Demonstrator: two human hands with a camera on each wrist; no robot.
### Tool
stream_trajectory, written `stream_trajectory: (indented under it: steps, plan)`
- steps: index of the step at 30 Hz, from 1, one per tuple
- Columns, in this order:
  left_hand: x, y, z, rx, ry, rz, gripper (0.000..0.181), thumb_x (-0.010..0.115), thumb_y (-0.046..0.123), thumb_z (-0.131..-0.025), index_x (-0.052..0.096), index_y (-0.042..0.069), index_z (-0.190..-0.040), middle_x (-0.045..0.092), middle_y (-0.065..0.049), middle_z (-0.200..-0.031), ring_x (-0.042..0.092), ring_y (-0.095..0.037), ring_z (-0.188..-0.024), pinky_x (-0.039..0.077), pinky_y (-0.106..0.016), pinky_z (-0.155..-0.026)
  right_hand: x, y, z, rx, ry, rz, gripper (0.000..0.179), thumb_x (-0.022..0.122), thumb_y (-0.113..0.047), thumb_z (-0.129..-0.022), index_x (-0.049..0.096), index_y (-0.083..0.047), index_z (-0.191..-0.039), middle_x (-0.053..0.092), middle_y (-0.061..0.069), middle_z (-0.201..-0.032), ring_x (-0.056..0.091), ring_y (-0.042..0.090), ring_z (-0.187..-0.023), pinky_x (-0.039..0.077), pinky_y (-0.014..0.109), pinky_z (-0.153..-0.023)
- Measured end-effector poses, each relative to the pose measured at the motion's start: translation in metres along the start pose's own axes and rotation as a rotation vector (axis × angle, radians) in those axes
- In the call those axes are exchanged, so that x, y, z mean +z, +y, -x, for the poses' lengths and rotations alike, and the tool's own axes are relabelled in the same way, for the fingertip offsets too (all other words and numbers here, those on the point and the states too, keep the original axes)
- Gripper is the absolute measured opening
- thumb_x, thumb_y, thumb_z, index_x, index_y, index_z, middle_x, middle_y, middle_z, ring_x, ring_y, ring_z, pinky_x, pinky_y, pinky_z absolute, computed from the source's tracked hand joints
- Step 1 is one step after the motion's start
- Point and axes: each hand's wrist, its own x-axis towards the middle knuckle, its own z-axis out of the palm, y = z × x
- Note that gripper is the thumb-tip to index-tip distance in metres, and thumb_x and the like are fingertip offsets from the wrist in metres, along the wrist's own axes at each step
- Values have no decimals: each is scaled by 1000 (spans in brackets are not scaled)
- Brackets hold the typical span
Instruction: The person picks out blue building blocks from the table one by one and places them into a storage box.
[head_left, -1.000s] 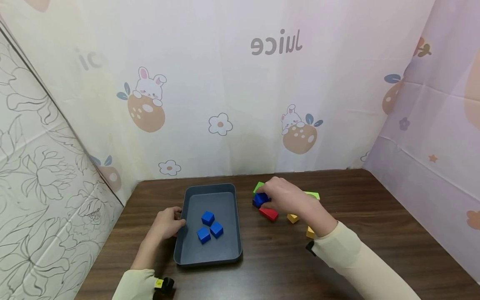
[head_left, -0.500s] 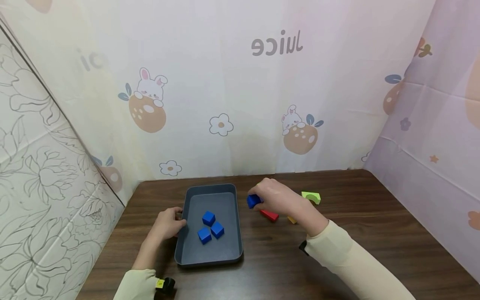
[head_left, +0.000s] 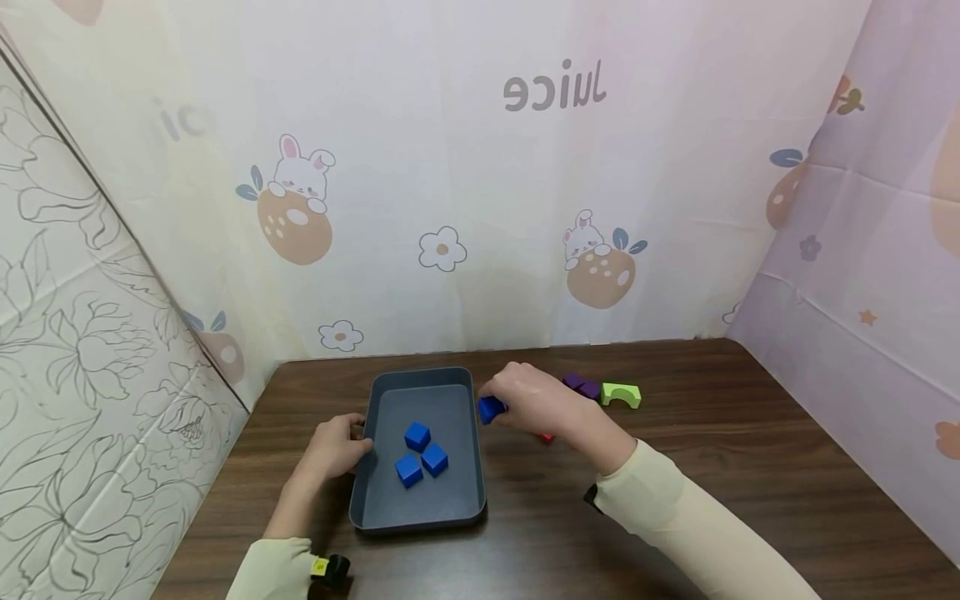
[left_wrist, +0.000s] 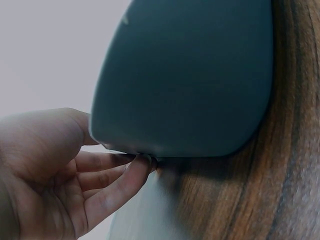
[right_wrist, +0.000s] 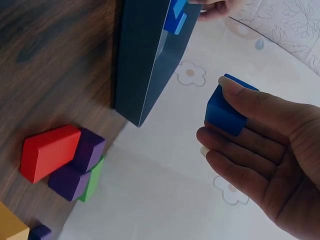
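Toward the left of the table in the head view lies a dark grey rectangular tray (head_left: 420, 508) with three blue cubes (head_left: 434, 459) on its floor. My left hand (head_left: 336, 446) holds the tray's left side, thumb at the rim and curled fingers against the outside in the left wrist view. Between thumb and fingers my right hand (head_left: 536, 404) pinches another blue block (right_wrist: 222, 115), raised above the table just beside the tray's right rim.
Right of the tray are a red block (right_wrist: 50, 152), purple blocks (right_wrist: 89, 150) and a green piece (right_wrist: 93, 180). A light green arch block (head_left: 621, 396) lies farther right. A yellow block (right_wrist: 11, 225) shows in the right wrist view. Curtains stand behind the table.
My right hand has lifted the blue block from the loose blocks and carried it left to the tray's right rim. Purple blocks have come into sight behind it. The left hand stays on the tray.
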Motion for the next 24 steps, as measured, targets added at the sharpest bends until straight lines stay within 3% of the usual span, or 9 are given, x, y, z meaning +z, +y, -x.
stream_trajectory:
  steps: [7, 24]
  plan:
    - [0, 1, 0, 0, 0, 6, 49, 68, 4, -96, 56, -15, -140, 74, -18, -100, 72, -22, -70, 65, -38, -59, 6, -7, -8, -20, -24, 35, 20, 89, -16, -87, 81, -12, -105, 75, -5, -89, 63, 5, -74, 58, 22, -69]
    - [1, -2, -2, 3, -2, 7, 50, 68, 4, -96, 56, -15, -140, 74, -17, -99, 71, -21, -67, 65, -37, -58, 23, -16, -23, -57, -73, 23, 26, 88, -18, -88, 81, -10, -112, 78, -1, -98, 71, 8, -84, 62, 23, -80]
